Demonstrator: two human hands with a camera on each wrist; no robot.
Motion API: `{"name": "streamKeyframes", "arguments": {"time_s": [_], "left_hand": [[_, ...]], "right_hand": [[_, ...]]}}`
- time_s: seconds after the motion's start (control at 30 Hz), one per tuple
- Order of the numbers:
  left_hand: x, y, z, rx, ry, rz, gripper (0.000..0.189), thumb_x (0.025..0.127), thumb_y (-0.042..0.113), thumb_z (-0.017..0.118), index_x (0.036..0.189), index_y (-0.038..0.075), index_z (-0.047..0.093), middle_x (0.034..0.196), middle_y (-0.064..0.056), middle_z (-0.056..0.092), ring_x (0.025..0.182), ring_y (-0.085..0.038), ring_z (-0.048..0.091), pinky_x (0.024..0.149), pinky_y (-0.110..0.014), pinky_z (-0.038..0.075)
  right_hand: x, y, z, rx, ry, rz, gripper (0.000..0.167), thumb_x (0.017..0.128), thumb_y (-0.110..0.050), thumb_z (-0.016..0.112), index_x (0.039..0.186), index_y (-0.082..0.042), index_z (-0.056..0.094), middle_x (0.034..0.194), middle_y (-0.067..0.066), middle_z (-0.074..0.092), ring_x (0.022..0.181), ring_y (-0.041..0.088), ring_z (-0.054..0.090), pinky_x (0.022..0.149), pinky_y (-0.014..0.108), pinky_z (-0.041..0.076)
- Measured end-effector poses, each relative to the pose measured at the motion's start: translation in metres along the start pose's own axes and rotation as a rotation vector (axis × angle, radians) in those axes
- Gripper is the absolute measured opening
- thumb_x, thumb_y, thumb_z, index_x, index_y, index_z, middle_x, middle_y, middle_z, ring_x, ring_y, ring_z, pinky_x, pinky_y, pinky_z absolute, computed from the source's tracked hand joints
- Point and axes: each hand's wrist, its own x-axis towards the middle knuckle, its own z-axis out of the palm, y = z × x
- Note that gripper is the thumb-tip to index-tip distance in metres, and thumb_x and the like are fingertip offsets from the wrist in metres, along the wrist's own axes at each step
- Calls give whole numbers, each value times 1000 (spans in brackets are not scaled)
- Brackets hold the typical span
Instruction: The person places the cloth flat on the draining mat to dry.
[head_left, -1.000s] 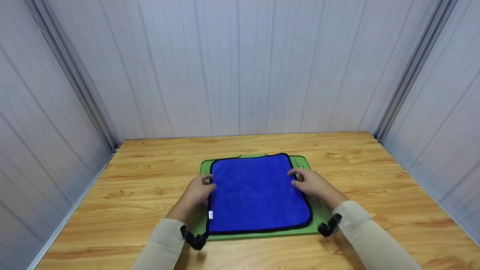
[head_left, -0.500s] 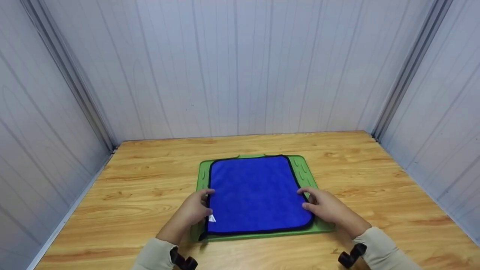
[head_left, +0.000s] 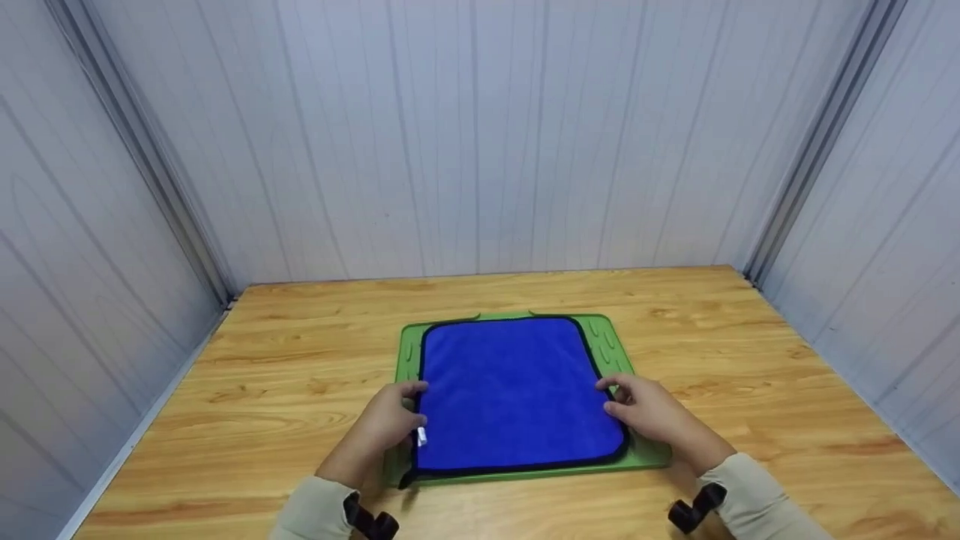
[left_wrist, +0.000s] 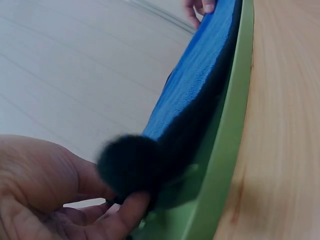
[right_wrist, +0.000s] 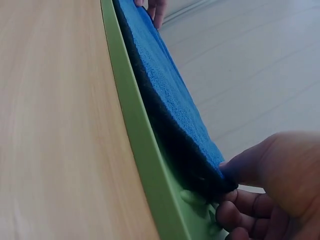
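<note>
A square blue towel point(head_left: 510, 397) with black edging lies spread over a green plastic tray point(head_left: 651, 454). My left hand point(head_left: 386, 420) pinches the towel's left edge between thumb and fingers, just beside a small white tag point(head_left: 421, 435). On the opposite side, the right edge is held by my right hand point(head_left: 649, 409), whose thumb lies on top with curled fingers beneath, as the right wrist view shows. The towel's near left corner hangs slightly over the tray's front rim. In the left wrist view, a dark, blurred corner hides part of the left fingers point(left_wrist: 132, 212).
The tray sits on a wood-grain table point(head_left: 300, 390), and its raised oval bumps show along the right side. Pale panelled walls point(head_left: 480, 150) stand behind the table and at both sides. A black wrist strap mount point(head_left: 694, 510) sits on each cuff.
Both hands have shifted along the towel's sides toward the near edge, and the right also moved outward. The towel's far edge has come slightly nearer, showing more of the tray's back rim.
</note>
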Motion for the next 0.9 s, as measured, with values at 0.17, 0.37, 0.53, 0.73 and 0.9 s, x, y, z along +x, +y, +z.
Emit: {"name": "streamKeyframes", "arguments": {"time_s": [0.17,0.37,0.53,0.73,0.9], "left_hand": [[8,3,-1,-51,-24,-69,54,93,0,66,146,2,52,124,-18,59,58,-16,57,52,-31,51],[40,11,-7,-166,16,-142,47,103,19,57,147,6,52,116,-13,64,63,-11,50,60,-29,48],[56,12,-9,-187,70,-134,43,105,21,51,144,3,55,137,-18,57,102,-23,60,83,-38,54],[59,7,-6,-108,133,-90,41,105,20,49,140,1,59,116,-12,67,84,-17,60,71,-31,53],[62,11,-8,-53,116,-79,44,103,20,51,141,-2,56,85,-4,61,64,-10,51,60,-26,46]], "right_hand": [[16,-4,-3,24,1,5,32,97,-14,67,129,-9,66,118,13,64,101,26,60,83,42,50],[64,-9,-7,78,3,4,43,100,-16,62,140,-2,58,139,24,55,123,36,55,96,49,49],[86,-6,-8,43,17,38,42,102,-16,58,141,-1,57,142,24,54,117,33,58,94,47,50],[87,3,-10,6,69,22,39,101,-14,58,137,1,61,138,23,58,121,36,57,99,51,47],[90,-5,-16,-86,9,13,43,101,-16,58,139,4,57,137,27,58,128,42,54,103,54,45]]}}
